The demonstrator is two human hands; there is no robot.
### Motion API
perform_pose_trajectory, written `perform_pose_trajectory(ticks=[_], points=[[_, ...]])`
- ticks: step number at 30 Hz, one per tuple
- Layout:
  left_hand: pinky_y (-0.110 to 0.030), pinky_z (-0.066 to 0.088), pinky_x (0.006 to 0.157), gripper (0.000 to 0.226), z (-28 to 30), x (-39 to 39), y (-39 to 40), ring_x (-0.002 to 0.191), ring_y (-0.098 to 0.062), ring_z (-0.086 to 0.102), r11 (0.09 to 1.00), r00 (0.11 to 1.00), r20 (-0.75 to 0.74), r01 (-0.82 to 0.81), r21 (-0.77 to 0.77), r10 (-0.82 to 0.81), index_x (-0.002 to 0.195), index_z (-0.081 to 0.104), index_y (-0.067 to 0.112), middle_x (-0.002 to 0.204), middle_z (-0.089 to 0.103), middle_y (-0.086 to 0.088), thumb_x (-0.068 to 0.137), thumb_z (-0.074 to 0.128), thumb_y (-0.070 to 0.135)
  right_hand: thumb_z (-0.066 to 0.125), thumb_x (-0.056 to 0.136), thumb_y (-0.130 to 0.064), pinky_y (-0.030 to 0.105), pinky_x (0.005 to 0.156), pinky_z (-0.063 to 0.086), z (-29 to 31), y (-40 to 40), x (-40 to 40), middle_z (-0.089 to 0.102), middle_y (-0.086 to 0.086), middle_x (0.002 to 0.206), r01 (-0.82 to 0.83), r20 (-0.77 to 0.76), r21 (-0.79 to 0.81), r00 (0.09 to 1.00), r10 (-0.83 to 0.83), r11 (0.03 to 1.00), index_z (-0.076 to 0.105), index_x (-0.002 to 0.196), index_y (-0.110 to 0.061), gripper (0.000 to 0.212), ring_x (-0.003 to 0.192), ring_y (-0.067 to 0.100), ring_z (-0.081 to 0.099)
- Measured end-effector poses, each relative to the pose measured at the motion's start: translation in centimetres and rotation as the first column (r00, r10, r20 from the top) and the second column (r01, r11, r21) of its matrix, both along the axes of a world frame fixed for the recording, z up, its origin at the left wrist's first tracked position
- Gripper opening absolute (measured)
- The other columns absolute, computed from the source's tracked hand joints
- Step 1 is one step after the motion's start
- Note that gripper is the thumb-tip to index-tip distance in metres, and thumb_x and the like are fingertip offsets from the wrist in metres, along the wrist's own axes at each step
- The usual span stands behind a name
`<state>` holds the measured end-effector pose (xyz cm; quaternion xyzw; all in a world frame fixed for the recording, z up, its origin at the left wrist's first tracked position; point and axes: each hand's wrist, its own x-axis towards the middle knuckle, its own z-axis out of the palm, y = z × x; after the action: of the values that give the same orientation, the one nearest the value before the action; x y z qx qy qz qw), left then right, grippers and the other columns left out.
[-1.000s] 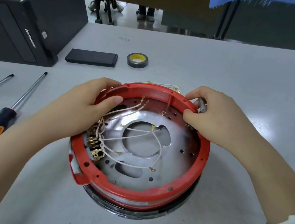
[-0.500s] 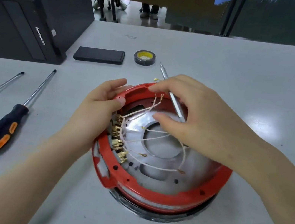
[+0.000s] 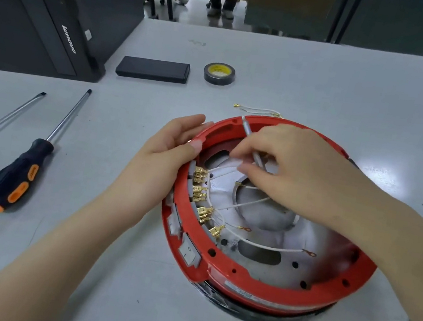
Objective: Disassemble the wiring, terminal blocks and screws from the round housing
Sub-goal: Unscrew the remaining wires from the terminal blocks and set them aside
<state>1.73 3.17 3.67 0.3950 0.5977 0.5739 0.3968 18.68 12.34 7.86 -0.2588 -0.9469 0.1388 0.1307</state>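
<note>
The round red housing (image 3: pixel 261 289) lies open side up on the grey table, a grey metal plate inside it. Several brass terminals (image 3: pixel 200 193) line its inner left wall, and white wires (image 3: pixel 255 242) with ring lugs run from them across the plate. My left hand (image 3: pixel 169 153) grips the housing's left rim, thumb hooked over the edge. My right hand (image 3: pixel 295 171) reaches over the plate, holds a thin silver tool (image 3: pixel 247 130) and pinches the wires near the top left. A loose white wire (image 3: pixel 258 110) lies on the table behind the housing.
Two screwdrivers lie at the left, one with a black and orange handle (image 3: pixel 16 175), one with a plain shaft (image 3: pixel 4 120). A tape roll (image 3: pixel 219 73), a flat black box (image 3: pixel 152 69) and a black computer case (image 3: pixel 40 19) sit further back.
My right hand moved from the housing's right rim to over the plate, carrying the silver tool, and took hold of the wires. The view shifted left and closer.
</note>
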Motion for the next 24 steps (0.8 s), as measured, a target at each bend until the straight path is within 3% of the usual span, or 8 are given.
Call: perform_pose_trajectory(ticks=[3, 6, 8, 11, 15, 18, 21, 24], points=[[-0.016, 0.054, 0.073, 0.032, -0.4, -0.5, -0.1, 0.100, -0.008, 0.068, 0.998, 0.998, 0.010, 0.056, 0.013, -0.056, 0.124, 0.057, 0.029, 0.120, 0.067, 0.013, 0.098, 0.047, 0.011, 0.067, 0.085, -0.030, 0.010, 0.074, 0.044, 1.1, 0.0, 0.2, 0.066, -0.018, 0.084, -0.013, -0.198, -0.234, 0.980, -0.035, 0.972, 0.066, 0.103, -0.034, 0.019, 0.079, -0.005, 0.059], [-0.020, 0.055, 0.080, 0.034, -0.4, -1.1, 0.1, 0.105, -0.010, 0.067, 0.994, 0.994, 0.000, 0.107, 0.031, -0.107, 0.125, 0.056, 0.027, 0.122, 0.066, 0.011, 0.098, 0.045, 0.009, 0.074, 0.079, -0.033, 0.018, 0.073, 0.051, 1.9, 0.1, 0.5, 0.069, -0.011, 0.093, -0.129, -0.277, -0.400, 0.961, 0.015, 0.907, 0.064, 0.105, -0.035, 0.028, 0.079, 0.003, 0.064], [-0.024, 0.053, 0.090, 0.037, -0.3, -1.6, 0.4, 0.110, -0.012, 0.065, 0.987, 0.987, 0.021, 0.156, 0.037, -0.157, 0.130, 0.053, 0.022, 0.125, 0.065, 0.008, 0.098, 0.043, 0.006, 0.079, 0.074, -0.030, 0.023, 0.077, 0.053, 2.1, 0.4, 0.5, 0.070, -0.009, 0.097, -0.189, -0.276, -0.478, 0.959, 0.058, 0.858, 0.062, 0.107, -0.033, 0.037, 0.085, 0.007, 0.066], [-0.026, 0.053, 0.091, 0.039, 0.0, -2.5, 1.2, 0.109, -0.016, 0.065, 0.971, 0.967, 0.088, 0.238, 0.019, -0.239, 0.133, 0.052, 0.017, 0.124, 0.067, 0.002, 0.097, 0.042, 0.003, 0.080, 0.070, -0.030, 0.027, 0.082, 0.054, 2.0, 1.2, 0.6, 0.068, -0.012, 0.101, -0.225, -0.226, -0.562, 0.967, 0.114, 0.796, 0.061, 0.112, -0.033, 0.047, 0.091, 0.010, 0.066], [-0.025, 0.053, 0.092, 0.043, 0.7, -2.8, 2.7, 0.113, -0.015, 0.064, 0.934, 0.931, 0.100, 0.356, -0.045, -0.350, 0.135, 0.048, 0.014, 0.126, 0.065, 0.002, 0.092, 0.048, 0.010, 0.082, 0.066, -0.030, 0.019, 0.074, 0.051, 1.4, 2.0, 0.7, 0.066, -0.011, 0.105, -0.228, -0.202, -0.638, 0.971, 0.126, 0.736, 0.059, 0.116, -0.033, 0.055, 0.084, 0.010, 0.062], [-0.030, 0.050, 0.096, 0.060, 1.8, -2.3, 3.6, 0.114, -0.013, 0.063, 0.922, 0.926, -0.029, 0.371, -0.114, -0.377, 0.140, 0.041, 0.020, 0.128, 0.064, 0.005, 0.083, 0.060, 0.021, 0.083, 0.065, -0.025, 0.024, 0.077, 0.052, 0.5, 2.4, 1.3, 0.066, -0.005, 0.106, -0.228, -0.234, -0.664, 0.968, 0.091, 0.712, 0.058, 0.117, -0.030, 0.057, 0.092, 0.022, 0.062], [-0.032, 0.040, 0.105, 0.078, 2.5, -2.3, 2.9, 0.124, -0.004, 0.051, 0.967, 0.923, -0.308, 0.185, -0.172, -0.232, 0.138, 0.042, 0.037, 0.132, 0.057, 0.017, 0.067, 0.073, 0.049, 0.083, 0.060, -0.029, 0.031, 0.084, 0.053, -0.6, 2.3, 2.2, 0.066, -0.004, 0.104, -0.210, -0.266, -0.681, 0.963, 0.030, 0.701, 0.057, 0.117, -0.031, 0.062, 0.094, 0.021, 0.062], [-0.019, 0.040, 0.093, 0.069, 2.2, -1.0, 0.7, 0.114, 0.007, 0.052, 0.969, 0.911, -0.385, 0.059, -0.240, -0.150, 0.130, 0.046, 0.046, 0.129, 0.053, 0.025, 0.068, 0.065, 0.069, 0.083, 0.061, -0.028, 0.030, 0.081, 0.054, -0.8, 2.0, 2.7, 0.066, -0.005, 0.105, -0.209, -0.302, -0.659, 0.953, 0.000, 0.723, 0.055, 0.119, -0.030, 0.064, 0.092, 0.019, 0.062]])
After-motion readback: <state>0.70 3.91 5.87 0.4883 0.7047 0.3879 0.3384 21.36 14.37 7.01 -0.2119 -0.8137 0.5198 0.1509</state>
